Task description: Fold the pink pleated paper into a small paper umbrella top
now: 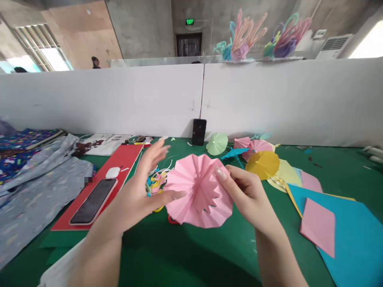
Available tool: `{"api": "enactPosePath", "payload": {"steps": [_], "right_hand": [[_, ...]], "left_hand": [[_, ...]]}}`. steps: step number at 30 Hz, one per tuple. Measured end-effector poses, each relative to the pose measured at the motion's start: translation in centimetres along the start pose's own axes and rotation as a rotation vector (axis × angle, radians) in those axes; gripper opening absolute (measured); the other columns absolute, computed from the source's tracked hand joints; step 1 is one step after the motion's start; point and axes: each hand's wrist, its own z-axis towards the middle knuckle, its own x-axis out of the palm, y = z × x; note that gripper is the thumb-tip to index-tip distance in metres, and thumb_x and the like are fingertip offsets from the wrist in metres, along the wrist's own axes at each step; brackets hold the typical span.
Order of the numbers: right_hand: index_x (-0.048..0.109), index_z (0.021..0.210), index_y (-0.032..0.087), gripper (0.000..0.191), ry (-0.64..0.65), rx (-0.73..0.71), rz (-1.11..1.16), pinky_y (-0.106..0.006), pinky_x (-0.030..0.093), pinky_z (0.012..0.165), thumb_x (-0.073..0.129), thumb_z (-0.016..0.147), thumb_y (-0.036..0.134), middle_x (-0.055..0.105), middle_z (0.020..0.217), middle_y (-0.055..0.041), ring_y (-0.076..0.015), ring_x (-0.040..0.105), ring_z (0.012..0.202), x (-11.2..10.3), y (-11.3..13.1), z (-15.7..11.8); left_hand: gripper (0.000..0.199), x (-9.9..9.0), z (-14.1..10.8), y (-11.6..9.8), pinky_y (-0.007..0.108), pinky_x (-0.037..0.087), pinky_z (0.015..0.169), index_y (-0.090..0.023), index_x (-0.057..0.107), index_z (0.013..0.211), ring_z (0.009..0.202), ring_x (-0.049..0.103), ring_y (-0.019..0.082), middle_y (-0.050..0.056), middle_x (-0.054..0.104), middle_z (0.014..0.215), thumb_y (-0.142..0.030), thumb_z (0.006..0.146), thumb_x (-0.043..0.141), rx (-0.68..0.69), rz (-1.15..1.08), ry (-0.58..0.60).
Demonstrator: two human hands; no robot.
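A pink pleated paper circle (185,179), scalloped at its rim and pierced by several small cut slots near the centre, is held up above the green table. My right hand (245,189) pinches its right edge between thumb and curled fingers. At its left side my left hand (149,179) has its fingers spread and raised. The left thumb lies against the paper's front face; the other fingers stand apart from it. Partly hidden behind the paper are a red-handled and a yellow-handled item, perhaps scissors.
Small paper umbrellas in green (217,144), pink and yellow (262,164) stand behind. Coloured paper sheets (353,223) lie right. On the left are a red board (127,155), a phone (94,201) and cloth (56,175). A black phone (199,132) leans on the white partition (119,99). Paper scraps (157,179) lie mid-table.
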Motion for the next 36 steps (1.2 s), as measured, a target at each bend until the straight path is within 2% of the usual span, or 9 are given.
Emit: {"api": "enactPosePath", "payload": {"steps": [2, 4, 10, 15, 19, 24, 28, 32, 36], "right_hand": [[0.040, 0.062, 0.018, 0.039, -0.019, 0.021, 0.051, -0.024, 0.022, 0.046, 0.046, 0.094, 0.039, 0.028, 0.060, 0.0050, -0.0091, 0.025, 0.054, -0.3, 0.0, 0.0], [0.044, 0.065, 0.018, 0.037, -0.022, 0.044, 0.090, -0.024, 0.023, 0.047, 0.046, 0.094, 0.040, 0.030, 0.061, 0.0047, -0.0093, 0.026, 0.055, -0.6, -0.1, 0.1], [0.050, 0.083, 0.020, 0.023, 0.064, 0.114, 0.145, -0.024, 0.033, 0.054, 0.046, 0.095, 0.039, 0.044, 0.073, 0.0030, -0.0103, 0.038, 0.062, -1.1, -0.1, 0.4], [0.050, 0.101, 0.025, 0.011, 0.043, 0.138, 0.065, -0.024, 0.043, 0.060, 0.048, 0.094, 0.033, 0.055, 0.094, -0.0004, -0.0126, 0.050, 0.073, -1.0, -0.8, 0.6], [0.052, 0.109, 0.027, 0.018, 0.034, 0.156, -0.028, -0.024, 0.047, 0.060, 0.053, 0.091, 0.028, 0.056, 0.106, -0.0026, -0.0153, 0.055, 0.082, -0.9, -1.2, 0.9], [0.057, 0.105, 0.023, 0.016, 0.066, 0.149, -0.098, -0.029, 0.049, 0.070, 0.051, 0.091, 0.030, 0.061, 0.103, -0.0046, -0.0175, 0.058, 0.085, -0.4, -0.9, 1.0], [0.057, 0.099, 0.021, 0.020, 0.044, 0.157, -0.095, -0.025, 0.045, 0.060, 0.047, 0.093, 0.037, 0.061, 0.094, -0.0045, -0.0161, 0.056, 0.076, 0.3, -0.7, 1.0], [0.047, 0.073, 0.019, 0.031, -0.071, 0.124, -0.139, -0.023, 0.031, 0.047, 0.044, 0.094, 0.042, 0.041, 0.061, 0.0037, -0.0108, 0.038, 0.054, 0.7, -1.3, 1.2], [0.042, 0.070, 0.020, 0.035, -0.115, 0.138, -0.123, -0.023, 0.025, 0.046, 0.045, 0.093, 0.045, 0.034, 0.059, 0.0056, -0.0099, 0.030, 0.053, 0.7, -1.8, 1.2]], "left_hand": [[0.087, 1.2, 1.1, -0.6, 0.040, 0.052, 0.093, -0.044, 0.017, 0.142, 0.126, 0.047, 0.028, 0.002, 0.046, 0.141, -0.041, 0.074, 0.071, -0.006, -0.074, 0.075], [0.078, 2.0, 2.0, -0.8, 0.037, 0.055, 0.088, -0.043, 0.026, 0.140, 0.125, 0.049, 0.029, 0.000, 0.046, 0.141, -0.039, 0.076, 0.070, 0.022, -0.103, 0.092], [0.047, 3.2, 3.4, -0.6, 0.038, 0.041, 0.105, -0.044, 0.043, 0.129, 0.134, 0.037, 0.024, -0.009, 0.046, 0.141, -0.034, 0.085, 0.059, 0.112, -0.006, 0.052], [0.045, 3.7, 4.2, -0.4, 0.043, 0.040, 0.105, -0.043, 0.042, 0.130, 0.134, 0.036, 0.026, -0.009, 0.042, 0.144, -0.033, 0.087, 0.053, 0.026, 0.043, -0.004], [0.044, 3.6, 4.3, -0.2, 0.044, 0.047, 0.098, -0.042, 0.043, 0.130, 0.131, 0.041, 0.028, -0.007, 0.046, 0.140, -0.032, 0.088, 0.052, 0.016, 0.060, -0.026], [0.045, 3.5, 4.4, 0.2, 0.040, 0.055, 0.082, -0.038, 0.044, 0.130, 0.118, 0.053, 0.030, 0.000, 0.054, 0.133, -0.036, 0.087, 0.055, 0.037, 0.057, -0.074], [0.042, 3.7, 4.3, 0.4, 0.036, 0.056, 0.078, -0.038, 0.042, 0.130, 0.115, 0.056, 0.027, 0.000, 0.053, 0.134, -0.028, 0.090, 0.050, 0.070, 0.102, -0.073], [0.043, 3.7, 3.9, 0.3, 0.033, 0.056, 0.075, -0.039, 0.041, 0.131, 0.119, 0.053, 0.029, 0.000, 0.052, 0.134, -0.033, 0.090, 0.051, 0.093, 0.131, -0.116], [0.043, 3.4, 3.6, 0.2, 0.030, 0.056, 0.069, -0.039, 0.040, 0.132, 0.116, 0.055, 0.028, 0.001, 0.054, 0.131, -0.032, 0.091, 0.050, 0.136, 0.144, -0.140]]}}
